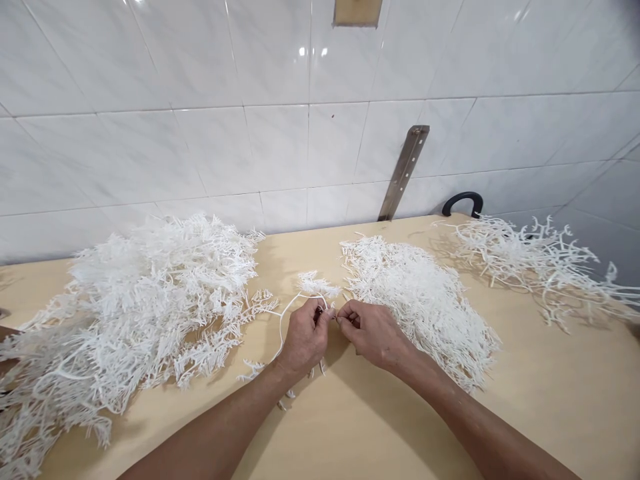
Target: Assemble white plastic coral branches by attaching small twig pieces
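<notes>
"Where did I have the stem?"

"Lower centre of the frame: a white branched stem (281, 327), gripped in the left hand's (305, 339) fingers. The right hand (379, 335) had its fingers pinched together just beside; I couldn't tell on what."

"Why so close?"

"Probably so one hand steadied the stem while the other managed fine parts."

"And the heaps?"

"I judged they flanked the hands for reach: a feathery heap (165, 293) at left, a finer heap (417, 287) right of centre, barer stems (525, 257) far right, all on the desk (375, 443)."
</notes>
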Demonstrator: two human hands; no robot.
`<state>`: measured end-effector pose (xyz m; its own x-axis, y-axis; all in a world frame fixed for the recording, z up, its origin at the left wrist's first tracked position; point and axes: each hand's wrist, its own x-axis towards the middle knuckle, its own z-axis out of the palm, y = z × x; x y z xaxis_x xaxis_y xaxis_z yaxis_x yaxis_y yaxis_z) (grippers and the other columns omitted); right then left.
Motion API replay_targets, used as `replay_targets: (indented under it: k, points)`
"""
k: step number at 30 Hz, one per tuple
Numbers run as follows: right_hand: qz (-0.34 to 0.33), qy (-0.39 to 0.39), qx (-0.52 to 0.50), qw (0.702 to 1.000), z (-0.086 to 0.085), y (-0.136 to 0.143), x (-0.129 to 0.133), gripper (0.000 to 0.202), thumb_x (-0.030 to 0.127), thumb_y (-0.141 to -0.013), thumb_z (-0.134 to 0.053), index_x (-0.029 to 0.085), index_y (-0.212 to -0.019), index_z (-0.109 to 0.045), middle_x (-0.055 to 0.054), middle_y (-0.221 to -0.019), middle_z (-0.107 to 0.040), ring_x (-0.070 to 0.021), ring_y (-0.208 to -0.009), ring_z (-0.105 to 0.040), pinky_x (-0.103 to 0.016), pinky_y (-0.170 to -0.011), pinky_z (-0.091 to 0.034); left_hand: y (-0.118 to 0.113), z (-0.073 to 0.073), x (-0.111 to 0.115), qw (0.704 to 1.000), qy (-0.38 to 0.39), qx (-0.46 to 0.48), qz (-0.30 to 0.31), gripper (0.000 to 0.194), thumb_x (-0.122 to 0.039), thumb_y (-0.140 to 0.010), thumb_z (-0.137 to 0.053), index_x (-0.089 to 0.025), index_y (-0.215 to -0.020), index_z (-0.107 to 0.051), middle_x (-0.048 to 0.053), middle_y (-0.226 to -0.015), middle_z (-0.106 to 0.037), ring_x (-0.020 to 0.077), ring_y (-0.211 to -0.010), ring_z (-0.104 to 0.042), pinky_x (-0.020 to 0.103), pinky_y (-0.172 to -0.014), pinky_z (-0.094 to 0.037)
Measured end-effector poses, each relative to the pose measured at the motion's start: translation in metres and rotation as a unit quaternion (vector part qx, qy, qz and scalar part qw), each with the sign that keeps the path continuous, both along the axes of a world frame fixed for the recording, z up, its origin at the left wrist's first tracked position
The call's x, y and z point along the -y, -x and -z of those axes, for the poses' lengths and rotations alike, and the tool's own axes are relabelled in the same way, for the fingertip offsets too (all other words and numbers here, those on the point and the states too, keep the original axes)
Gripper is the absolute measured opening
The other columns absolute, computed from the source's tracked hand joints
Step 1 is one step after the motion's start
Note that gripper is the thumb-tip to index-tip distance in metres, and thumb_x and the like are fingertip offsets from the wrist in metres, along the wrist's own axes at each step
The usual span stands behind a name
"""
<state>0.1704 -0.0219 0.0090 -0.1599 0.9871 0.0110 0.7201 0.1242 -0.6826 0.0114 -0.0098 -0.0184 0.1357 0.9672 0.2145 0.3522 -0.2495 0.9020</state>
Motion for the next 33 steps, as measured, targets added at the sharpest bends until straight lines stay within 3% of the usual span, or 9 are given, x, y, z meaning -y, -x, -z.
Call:
replay_targets:
  k: [6, 10, 15, 20, 25, 29, 33]
  points:
    - [0.024, 0.078, -0.053, 0.995, 0.001, 0.001, -0.006, 0.010, 0.021, -0.079, -0.051, 0.021, -0.075, -0.060, 0.004, -0.058, -0.065, -0.0120, -0.042, -0.061, -0.023, -0.048, -0.046, 0.001, 0.002, 0.004, 1.000, -0.027, 0.006, 0.010, 0.022, -0.031, -0.091, -0.049, -0.020, -0.072, -0.044, -0.004, -0.062, -0.043, 0.0119, -0.058, -0.040, 0.025, -0.059, -0.033]
    - [0.077, 0.127, -0.113, 0.982, 0.005, -0.001, -0.013, 0.005, 0.017, -0.076, -0.052, 0.021, -0.074, -0.055, 0.004, -0.054, -0.065, -0.0143, -0.045, -0.065, -0.022, -0.048, -0.049, 0.001, 0.000, 0.008, 0.998, -0.048, 0.037, 0.019, 0.020, -0.031, -0.094, -0.047, -0.020, -0.077, -0.049, -0.004, -0.062, -0.047, 0.0118, -0.057, -0.042, 0.025, -0.059, -0.035]
    - [0.130, 0.029, -0.102, 0.986, -0.003, -0.012, -0.014, 0.005, 0.026, -0.080, -0.054, 0.021, -0.080, -0.056, 0.003, -0.058, -0.065, -0.0146, -0.044, -0.063, -0.024, -0.048, -0.047, 0.000, -0.001, 0.007, 0.997, 0.008, 0.077, 0.023, 0.023, -0.038, -0.092, -0.052, -0.019, -0.079, -0.055, -0.004, -0.058, -0.047, 0.0110, -0.053, -0.044, 0.024, -0.054, -0.035]
    - [0.188, -0.122, 0.036, 0.974, -0.014, -0.034, -0.017, 0.008, 0.027, -0.082, -0.054, 0.022, -0.076, -0.055, 0.000, -0.063, -0.063, -0.0162, -0.053, -0.060, -0.028, -0.056, -0.042, -0.002, 0.001, 0.004, 0.991, 0.058, 0.120, 0.030, 0.022, -0.040, -0.089, -0.055, -0.019, -0.082, -0.057, -0.006, -0.056, -0.046, 0.0094, -0.048, -0.042, 0.022, -0.050, -0.034]
    - [0.181, -0.215, 0.167, 0.945, -0.016, -0.053, -0.021, 0.011, 0.019, -0.086, -0.047, 0.020, -0.080, -0.056, -0.005, -0.081, -0.066, -0.0164, -0.062, -0.056, -0.029, -0.060, -0.037, -0.004, 0.002, 0.004, 0.986, 0.071, 0.147, 0.046, 0.016, -0.034, -0.086, -0.058, -0.018, -0.087, -0.056, -0.003, -0.066, -0.056, 0.0073, -0.048, -0.042, 0.021, -0.049, -0.035]
    - [0.200, -0.262, 0.169, 0.929, -0.017, -0.056, -0.019, 0.018, 0.015, -0.084, -0.045, 0.017, -0.092, -0.061, -0.010, -0.102, -0.067, -0.0132, -0.057, -0.053, -0.029, -0.059, -0.037, -0.004, 0.000, 0.004, 0.985, 0.076, 0.147, 0.057, 0.017, -0.031, -0.084, -0.061, -0.018, -0.094, -0.057, -0.003, -0.069, -0.059, 0.0070, -0.048, -0.044, 0.021, -0.051, -0.036]
    - [0.197, -0.287, 0.142, 0.927, -0.018, -0.054, -0.018, 0.020, 0.015, -0.083, -0.045, 0.016, -0.092, -0.063, -0.011, -0.104, -0.067, -0.0138, -0.058, -0.054, -0.030, -0.060, -0.039, -0.004, 0.000, 0.005, 0.983, 0.083, 0.154, 0.063, 0.023, -0.031, -0.083, -0.063, -0.018, -0.101, -0.058, -0.002, -0.069, -0.061, 0.0080, -0.050, -0.047, 0.022, -0.052, -0.038]
